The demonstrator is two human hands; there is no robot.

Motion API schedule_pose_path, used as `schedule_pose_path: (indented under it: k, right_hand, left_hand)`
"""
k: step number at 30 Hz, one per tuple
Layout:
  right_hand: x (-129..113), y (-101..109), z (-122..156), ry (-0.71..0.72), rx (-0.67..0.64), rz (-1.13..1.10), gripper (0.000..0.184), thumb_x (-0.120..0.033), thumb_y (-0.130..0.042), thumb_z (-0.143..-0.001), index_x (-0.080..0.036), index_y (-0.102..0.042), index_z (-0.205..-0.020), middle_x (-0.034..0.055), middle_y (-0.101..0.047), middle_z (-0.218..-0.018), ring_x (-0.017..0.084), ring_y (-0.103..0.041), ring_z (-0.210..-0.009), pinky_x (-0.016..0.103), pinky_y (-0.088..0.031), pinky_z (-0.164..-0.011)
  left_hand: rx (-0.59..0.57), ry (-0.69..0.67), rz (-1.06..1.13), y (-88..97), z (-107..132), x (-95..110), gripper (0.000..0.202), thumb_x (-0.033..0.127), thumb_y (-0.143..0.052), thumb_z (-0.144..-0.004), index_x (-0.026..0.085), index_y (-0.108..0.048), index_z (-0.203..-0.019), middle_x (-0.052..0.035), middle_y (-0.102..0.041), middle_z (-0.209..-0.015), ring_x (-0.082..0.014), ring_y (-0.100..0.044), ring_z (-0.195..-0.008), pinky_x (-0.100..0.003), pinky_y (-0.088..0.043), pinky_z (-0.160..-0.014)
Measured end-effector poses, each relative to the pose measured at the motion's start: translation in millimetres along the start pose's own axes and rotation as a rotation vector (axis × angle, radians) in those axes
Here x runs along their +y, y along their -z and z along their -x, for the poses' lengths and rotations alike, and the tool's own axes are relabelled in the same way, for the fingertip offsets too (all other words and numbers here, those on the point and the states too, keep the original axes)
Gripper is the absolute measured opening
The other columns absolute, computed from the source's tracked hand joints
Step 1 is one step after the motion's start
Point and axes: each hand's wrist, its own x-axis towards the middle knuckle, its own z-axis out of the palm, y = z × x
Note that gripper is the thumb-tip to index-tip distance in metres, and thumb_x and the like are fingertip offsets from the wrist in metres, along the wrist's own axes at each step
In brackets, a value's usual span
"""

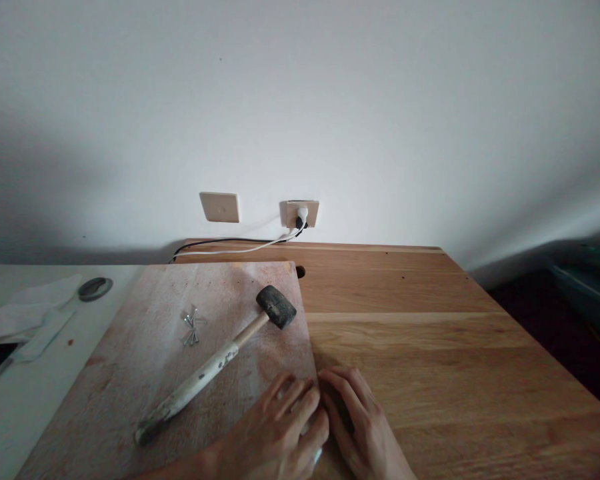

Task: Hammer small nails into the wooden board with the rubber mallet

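Observation:
My left hand (285, 427) rests near the right edge of a worn, reddish-white board (160, 360). Its fingers are curled inward, and a small pale bluish bit (318, 456) shows beneath it. My right hand (357, 420) is beside it over the wooden tabletop (440, 353), fingers bent together toward the board's edge. The two hands nearly touch at the fingertips; whatever is between the fingers is hidden. On the board lies a mallet with a black head (277, 307) and a white-painted handle (195, 387). Left of the mallet head sits a small heap of several metal screws (191, 327).
A wall stands behind, with a socket (313, 212) holding a plug, and a blank plate (220, 207). White and black cables run along the table's back edge, near a round hole (301, 272). On the white surface (95, 320) at left are a grey ring-shaped piece (95, 288) and papers (30, 310).

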Motion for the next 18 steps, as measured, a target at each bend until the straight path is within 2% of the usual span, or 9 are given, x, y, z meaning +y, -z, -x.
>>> schedule_pose_path:
  k: [10,18]
  right_hand:
    - [2.1,-1.7,1.1,-0.009,-0.012,-0.010,0.030,-0.011,-0.049,-0.105,-0.024,-0.059,-0.131,0.0097,-0.068,-0.115,0.022,-0.071,-0.101,0.034,-0.064,-0.092]
    - [-2.4,3.4,-3.0,-0.001,-0.018,-0.016,0.031,-0.011,-0.050,-0.105,-0.025,-0.059,-0.131,0.0091,-0.069,-0.113,0.021,-0.071,-0.100,0.032,-0.064,-0.091]
  left_hand:
    - [-0.070,0.018,0.040,-0.3,1.7,0.7,0.027,0.035,-0.064,-0.097,0.017,-0.066,-0.117,-0.0096,-0.066,-0.123,-0.0250,-0.059,-0.116,-0.042,-0.045,-0.107]
    - [-0.057,0.014,0.077,0.1,1.5,-0.8,0.026,0.035,-0.063,-0.097,0.016,-0.066,-0.116,-0.0090,-0.066,-0.120,-0.0245,-0.059,-0.115,-0.041,-0.044,-0.107]
